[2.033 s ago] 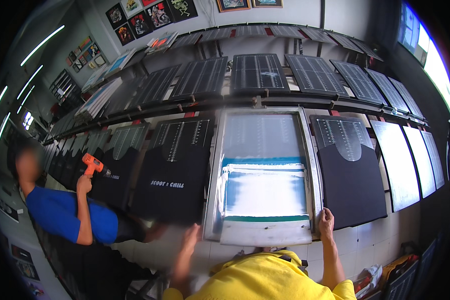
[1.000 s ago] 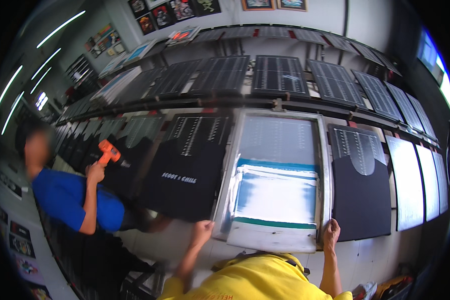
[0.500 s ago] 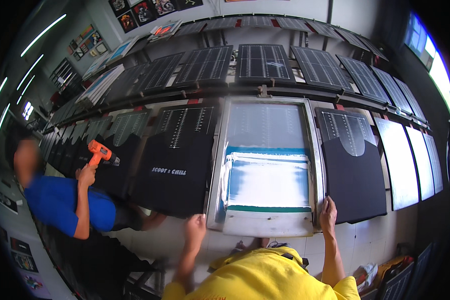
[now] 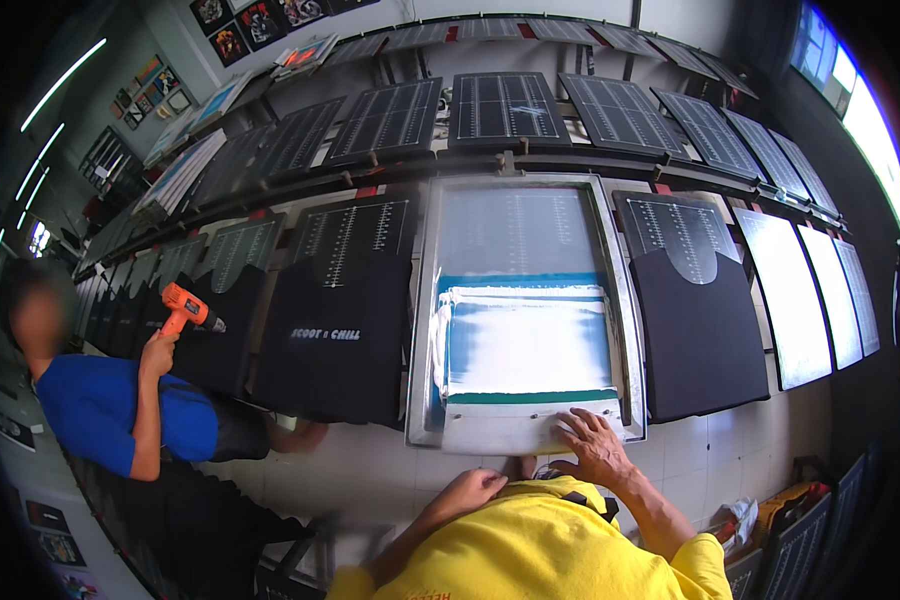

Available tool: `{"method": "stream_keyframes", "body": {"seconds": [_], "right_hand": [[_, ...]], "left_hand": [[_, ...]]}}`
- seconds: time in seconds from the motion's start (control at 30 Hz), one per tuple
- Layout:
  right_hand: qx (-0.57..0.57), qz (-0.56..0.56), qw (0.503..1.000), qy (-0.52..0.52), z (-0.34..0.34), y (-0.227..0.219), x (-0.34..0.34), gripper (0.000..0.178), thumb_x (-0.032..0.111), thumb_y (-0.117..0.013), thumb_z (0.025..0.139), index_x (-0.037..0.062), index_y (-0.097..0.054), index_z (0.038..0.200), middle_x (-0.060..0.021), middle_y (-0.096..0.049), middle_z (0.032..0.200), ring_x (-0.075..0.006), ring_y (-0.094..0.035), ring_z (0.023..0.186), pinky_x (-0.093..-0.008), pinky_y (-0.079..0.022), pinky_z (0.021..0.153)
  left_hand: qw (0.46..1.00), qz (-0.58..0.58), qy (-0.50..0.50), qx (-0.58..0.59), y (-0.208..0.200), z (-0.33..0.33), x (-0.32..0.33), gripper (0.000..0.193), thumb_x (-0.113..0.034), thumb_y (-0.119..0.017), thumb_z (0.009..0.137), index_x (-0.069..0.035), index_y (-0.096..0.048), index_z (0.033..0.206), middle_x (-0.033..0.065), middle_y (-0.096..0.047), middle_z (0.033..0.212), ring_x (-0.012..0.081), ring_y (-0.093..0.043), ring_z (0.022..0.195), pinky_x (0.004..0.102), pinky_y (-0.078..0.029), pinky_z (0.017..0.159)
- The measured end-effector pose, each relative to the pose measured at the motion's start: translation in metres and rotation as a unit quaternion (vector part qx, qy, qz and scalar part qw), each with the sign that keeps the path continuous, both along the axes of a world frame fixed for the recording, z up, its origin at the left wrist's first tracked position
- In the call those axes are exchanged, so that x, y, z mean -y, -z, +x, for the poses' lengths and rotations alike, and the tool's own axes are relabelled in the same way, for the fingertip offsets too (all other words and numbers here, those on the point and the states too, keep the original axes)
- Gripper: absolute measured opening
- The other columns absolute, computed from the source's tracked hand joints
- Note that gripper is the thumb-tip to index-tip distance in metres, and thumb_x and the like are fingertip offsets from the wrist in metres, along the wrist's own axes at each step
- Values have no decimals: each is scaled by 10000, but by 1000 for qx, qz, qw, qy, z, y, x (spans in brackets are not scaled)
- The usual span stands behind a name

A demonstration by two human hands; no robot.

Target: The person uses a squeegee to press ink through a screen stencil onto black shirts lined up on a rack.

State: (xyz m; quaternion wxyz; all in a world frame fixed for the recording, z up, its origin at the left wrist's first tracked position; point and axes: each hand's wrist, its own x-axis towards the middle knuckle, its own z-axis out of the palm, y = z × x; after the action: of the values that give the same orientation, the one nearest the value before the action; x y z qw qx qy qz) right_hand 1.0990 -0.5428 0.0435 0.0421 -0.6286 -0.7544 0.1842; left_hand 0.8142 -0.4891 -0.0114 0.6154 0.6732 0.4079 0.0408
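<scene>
Found lettering on two garments, and ruled scales on the boards.
Saw one short row of white block lettering [image 4: 325, 335] across a black fabric shirt [image 4: 325, 385], stretched over a flat, dark rectangular board [image 4: 355, 222]. Noticed small reddish letters [image 4: 422, 594] on a bright yellow cloth shirt [image 4: 540, 540], cut off by the lower edge of the view. Made out white tick-marked scales [image 4: 505, 105] along flat black rectangular boards [image 4: 525, 90]; could not tell any numerals there, too small.

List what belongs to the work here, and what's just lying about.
Apparently in the work: pale bar under the right hand; framed screen; white, ink-like layer; black shirts alongside.

Apparently just around: crumpled white plastic, lower right; leaning grid-marked panel; wall pictures.
</scene>
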Motion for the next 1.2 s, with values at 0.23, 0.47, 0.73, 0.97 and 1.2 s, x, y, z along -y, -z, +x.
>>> {"method": "stream_keyframes", "body": {"seconds": [0.23,0.47,0.73,0.97,1.2], "right_hand": [[65,18,997,-40,7,6,-7,737,290,-830,761,127,-511,1405,-77,-469,1495,-303,-432,1346,-491,-419,1099],[2,17,999,-45,18,-25,-30,751,221,-775,771,124,-465,1448,-86,-584,1394,-303,-559,1223,-424,-495,1024],[81,76,993,42,50,-18,-8,617,176,-778,740,66,-551,1303,-135,-590,1201,-305,-558,1172,-415,-475,1001],[23,86,991,102,57,3,-17,497,50,-803,632,-8,-636,1097,-145,-640,1135,-330,-608,1088,-421,-515,959],[14,158,985,67,46,-4,-1,353,36,-721,665,5,-620,1002,-135,-623,1043,-318,-602,1017,-420,-532,873]], "left_hand": [[992,120,9,-29,-60,7,-16,326,-310,-648,937,-30,-697,1097,175,-682,1004,279,-655,899,363,-511,790],[851,490,129,-141,-82,0,-82,584,-170,-667,712,-4,-597,1267,161,-555,1289,331,-421,1346,493,-309,1137],[852,492,126,-125,-53,6,-91,415,-13,-610,702,5,-596,1116,149,-577,1137,325,-569,1124,418,-482,965],[859,480,99,-146,-39,9,-106,468,40,-640,671,1,-612,1136,151,-642,1175,340,-609,1134,403,-501,978],[819,554,66,-132,-29,1,-89,288,-35,-568,830,10,-686,1089,177,-699,1176,315,-658,1136,404,-537,952]]}}
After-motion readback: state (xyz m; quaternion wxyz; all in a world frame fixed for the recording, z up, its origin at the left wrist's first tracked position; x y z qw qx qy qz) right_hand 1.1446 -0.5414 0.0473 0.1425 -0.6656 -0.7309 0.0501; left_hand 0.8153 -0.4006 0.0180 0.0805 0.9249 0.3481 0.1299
